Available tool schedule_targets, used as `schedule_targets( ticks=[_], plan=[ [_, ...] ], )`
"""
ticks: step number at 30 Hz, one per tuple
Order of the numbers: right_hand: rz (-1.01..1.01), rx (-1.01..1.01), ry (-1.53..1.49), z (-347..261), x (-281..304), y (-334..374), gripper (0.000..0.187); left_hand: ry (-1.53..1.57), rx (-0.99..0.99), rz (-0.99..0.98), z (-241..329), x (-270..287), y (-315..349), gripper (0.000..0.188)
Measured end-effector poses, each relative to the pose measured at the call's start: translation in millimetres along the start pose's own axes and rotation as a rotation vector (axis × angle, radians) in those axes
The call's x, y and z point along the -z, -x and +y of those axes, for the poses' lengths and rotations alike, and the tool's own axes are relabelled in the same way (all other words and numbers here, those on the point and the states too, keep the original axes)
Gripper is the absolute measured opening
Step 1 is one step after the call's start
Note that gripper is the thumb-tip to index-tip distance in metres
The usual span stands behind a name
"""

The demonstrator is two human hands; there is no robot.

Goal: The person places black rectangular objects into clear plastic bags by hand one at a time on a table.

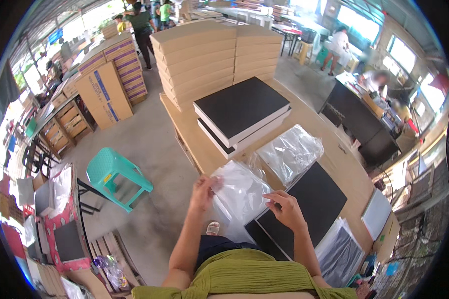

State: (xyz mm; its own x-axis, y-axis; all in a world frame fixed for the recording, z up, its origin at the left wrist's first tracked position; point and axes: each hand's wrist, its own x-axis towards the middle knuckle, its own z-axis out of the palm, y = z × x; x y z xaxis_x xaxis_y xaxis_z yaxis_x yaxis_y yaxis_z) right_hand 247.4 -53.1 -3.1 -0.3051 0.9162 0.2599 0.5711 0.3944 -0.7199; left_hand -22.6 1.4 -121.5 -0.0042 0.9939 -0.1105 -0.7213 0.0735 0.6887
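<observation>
Between my hands is a clear plastic bag [238, 192], spread out over the table's near-left edge. My left hand [203, 192] has its fingers closed on the bag's left side. The fingers of my right hand [285, 208] pinch its right edge. Just under and beside my right hand lies a flat black panel [320, 195], with another dark panel [264, 234] partly beneath it, nearer to me. Beyond the bag rests a pile of clear plastic bags [293, 149]. Farther off, black-topped white boxes [242, 107] are stacked on the table.
Brown cartons [194, 60] are piled high at the table's far end. A plastic-wrapped dark panel [338, 251] lies at near right. On the floor to the left stands a green stool [117, 172]. Several people are in the background, one seated at the right [376, 82].
</observation>
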Motion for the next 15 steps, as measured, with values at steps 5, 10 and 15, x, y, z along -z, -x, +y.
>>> schedule_targets(
  ticks=[5,10,15],
  plan=[
    [-0.083,0.114,-0.067,2.8,-3.4,-41.9,0.019,-0.156,-0.094,0.107,48.8,1.7,31.9,0.022],
    [-0.219,0.274,-0.224,2.8,-51.0,-92.0,0.037,-0.102,-0.161,0.017,50.3,-6.9,46.5,0.020],
    [-0.513,0.203,-0.347,20.2,-94.2,-117.2,0.050,-0.057,-0.213,-0.016,56.0,-23.8,53.9,0.021]
  ],
)
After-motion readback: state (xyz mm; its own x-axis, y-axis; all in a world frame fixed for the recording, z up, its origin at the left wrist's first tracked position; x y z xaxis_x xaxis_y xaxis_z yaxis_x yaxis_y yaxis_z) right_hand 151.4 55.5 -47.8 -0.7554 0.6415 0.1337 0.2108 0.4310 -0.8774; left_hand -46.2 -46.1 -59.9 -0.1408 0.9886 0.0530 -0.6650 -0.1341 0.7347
